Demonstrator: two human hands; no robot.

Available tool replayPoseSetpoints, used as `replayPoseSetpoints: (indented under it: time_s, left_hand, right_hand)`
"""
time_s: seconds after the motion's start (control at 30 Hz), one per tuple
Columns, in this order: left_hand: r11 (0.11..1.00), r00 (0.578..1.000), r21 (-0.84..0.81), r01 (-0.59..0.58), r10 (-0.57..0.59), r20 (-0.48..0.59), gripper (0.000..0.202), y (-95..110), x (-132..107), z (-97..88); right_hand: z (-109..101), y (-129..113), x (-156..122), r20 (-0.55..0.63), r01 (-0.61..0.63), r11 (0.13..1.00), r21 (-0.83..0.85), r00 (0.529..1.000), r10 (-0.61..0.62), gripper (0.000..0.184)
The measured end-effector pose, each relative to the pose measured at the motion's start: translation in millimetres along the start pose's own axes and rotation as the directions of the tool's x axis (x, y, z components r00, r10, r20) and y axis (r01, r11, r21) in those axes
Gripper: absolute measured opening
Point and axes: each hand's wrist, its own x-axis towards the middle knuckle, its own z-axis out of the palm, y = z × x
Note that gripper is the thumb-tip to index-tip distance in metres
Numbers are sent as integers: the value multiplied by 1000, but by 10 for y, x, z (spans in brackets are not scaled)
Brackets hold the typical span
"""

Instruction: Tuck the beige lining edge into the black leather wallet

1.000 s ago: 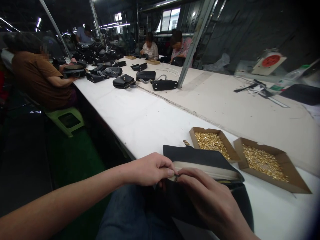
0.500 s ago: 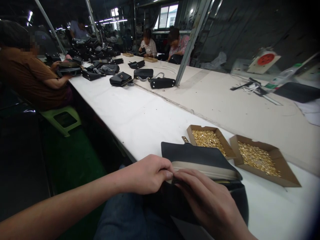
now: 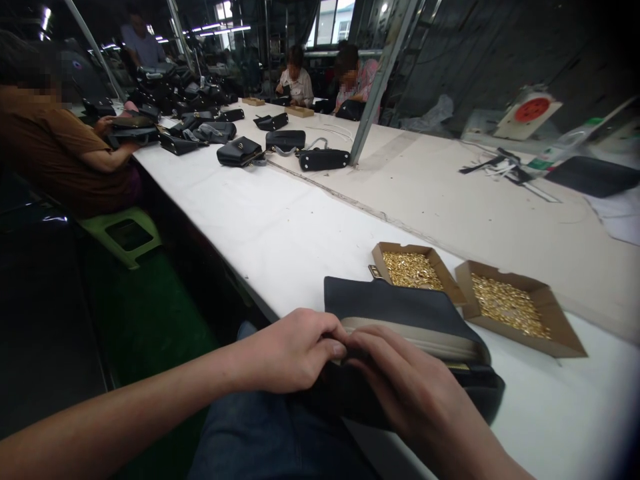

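A black handbag (image 3: pixel 390 300) with a pale lining lies at the table's near edge, its flap folded back and a gold clasp (image 3: pixel 375 271) at the flap's far edge. My left hand (image 3: pixel 300 350) is closed, thumb and forefinger pinching the bag's left end at the opening. Against it, my right hand (image 3: pixel 405 373) is also closed on the bag's front edge, fingers bent over it and meeting the left fingertips. Whatever small part lies between the fingertips is hidden. A strip of gold zipper shows right of my right hand.
Two cardboard trays (image 3: pixel 565 337) of small gold metal pieces stand just beyond the bag. A metal post (image 3: pixel 383 87) rises from the table (image 3: pixel 280 220). Farther off lie several black bags (image 3: pixel 240 152). A co-worker (image 3: pixel 65 147) sits at left on a green stool (image 3: pixel 125 237).
The view has tilted slightly, so the table and trays appear a little higher. The bag has turned slightly under my hands, which keep their hold.
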Motion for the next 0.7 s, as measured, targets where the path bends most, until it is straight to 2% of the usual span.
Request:
replayPoseSetpoints:
  time_s: [0.23,0.37,0.5,0.7]
  left_hand:
    - [999,998,-5,-53,53,-19,21,-25,-50,84]
    - [994,993,-52,-98,95,-67,18,-40,-99,143]
    - [984,986,-119,-134,121,-115,42,-69,-120,197]
    - [971,983,-199,-135,107,-148,46,-158,-137,259]
  right_hand:
    - [-56,-73,35,55,-54,999,-5,997,54,18]
    - [-71,-88,42,77,-60,996,61,995,55,16]
    - [-77,-83,51,101,-48,990,133,994,35,19]
    - [-88,-32,93,105,1,996,91,994,-11,16]
